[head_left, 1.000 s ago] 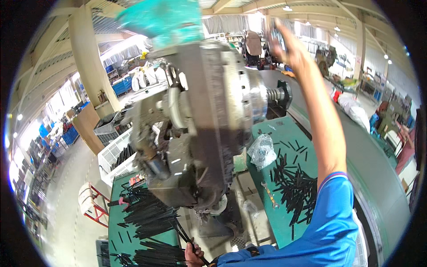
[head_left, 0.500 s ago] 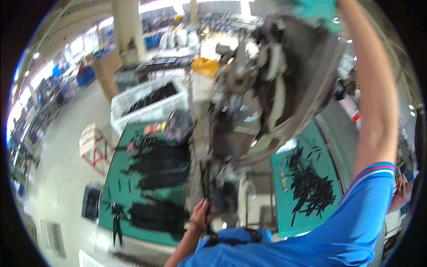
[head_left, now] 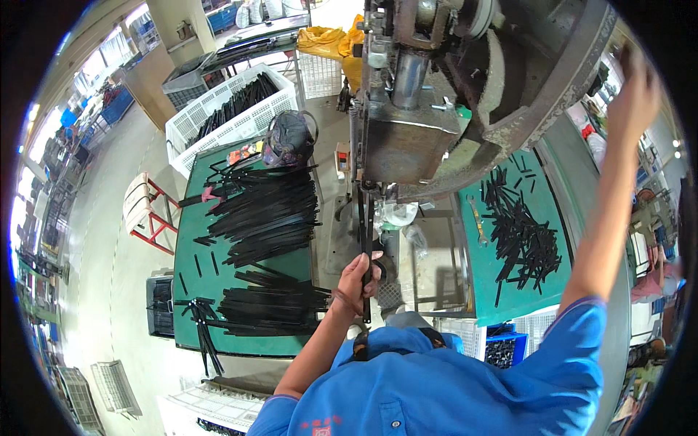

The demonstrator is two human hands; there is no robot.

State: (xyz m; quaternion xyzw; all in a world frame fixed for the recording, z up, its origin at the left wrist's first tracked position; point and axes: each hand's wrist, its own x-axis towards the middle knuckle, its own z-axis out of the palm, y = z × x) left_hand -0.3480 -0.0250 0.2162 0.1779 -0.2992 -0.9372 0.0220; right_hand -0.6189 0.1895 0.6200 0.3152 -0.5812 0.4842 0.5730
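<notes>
My left hand [head_left: 360, 280] is closed around long, thin black metal strips [head_left: 366, 218], which stand almost upright in the view. Their upper ends reach to the front of a heavy grey press machine [head_left: 407, 145]. My right arm is stretched out to the right, and my right hand [head_left: 634, 91] is raised beside the machine's large wheel [head_left: 542, 120]. Motion smears its fingers, so whether it holds anything cannot be made out.
On the left, a green table [head_left: 193, 258] bears piles of black strips [head_left: 265, 211] and a dark bag [head_left: 289, 138]. A white crate [head_left: 178, 149] with more strips stands beyond. On the right green table [head_left: 483, 287] lie short black pieces [head_left: 523, 240] and a wrench [head_left: 478, 221].
The view has shifted and grown sharper. My right arm has swung from the top edge outward to the right, beside the wheel. My left hand still grips the strips, now nearer the machine.
</notes>
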